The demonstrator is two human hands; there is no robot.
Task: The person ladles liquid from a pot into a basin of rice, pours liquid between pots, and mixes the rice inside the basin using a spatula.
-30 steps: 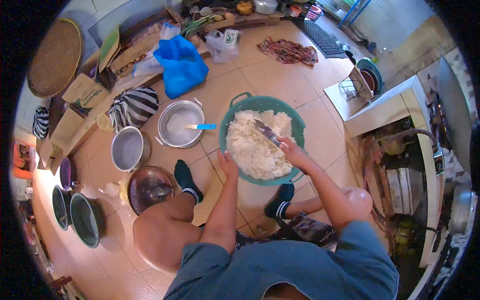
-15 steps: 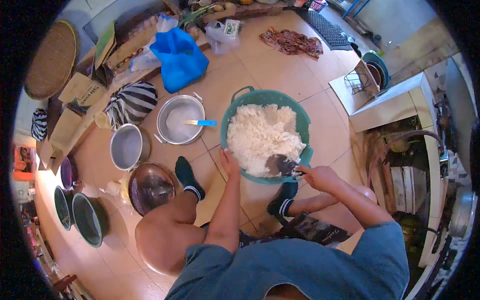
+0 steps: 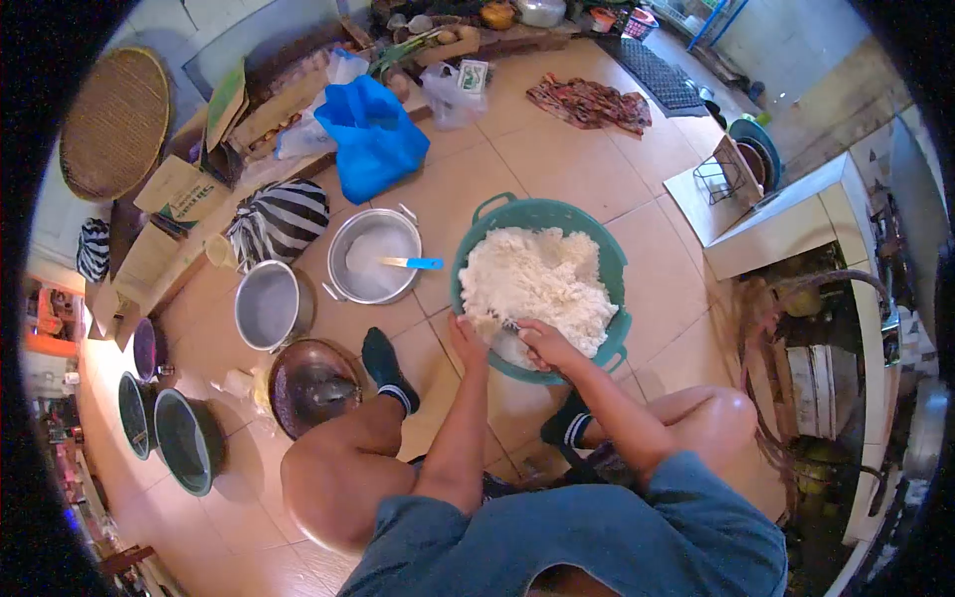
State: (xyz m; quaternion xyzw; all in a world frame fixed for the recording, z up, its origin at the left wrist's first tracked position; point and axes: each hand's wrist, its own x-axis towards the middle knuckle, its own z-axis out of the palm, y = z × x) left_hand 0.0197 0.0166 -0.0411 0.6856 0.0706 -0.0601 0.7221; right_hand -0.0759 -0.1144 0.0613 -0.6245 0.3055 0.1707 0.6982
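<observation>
- Fingers of the right hand [image 3: 544,345] are curled around the handle of a paddle [image 3: 485,326], whose blade is hard to make out against the rice.
- The left hand [image 3: 469,340] is placed at the near left edge of the basin, just beside the blade; whether the rim or the paddle is pinched by its fingers cannot be told.
- White rice [image 3: 542,284] is heaped inside the green basin [image 3: 609,244], which is set on the tiled floor [image 3: 647,244] in front of the person; some of the basin's wall is left uncovered at the far side.
- Dark socks are worn on both feet, and the basin is placed just beyond them.
- To the left, a dark round pan [image 3: 298,388] and a deep metal pot [image 3: 269,303] are set close together.
- Beside them, a blue-handled utensil [image 3: 425,264] is propped in a two-handled pot [image 3: 343,239].
- Farther off, a striped bundle [image 3: 282,221] and a blue bag [image 3: 373,144] are seen.
- Farther still, a crumpled patterned cloth [image 3: 589,103] is spread near a dark mat [image 3: 649,75].
</observation>
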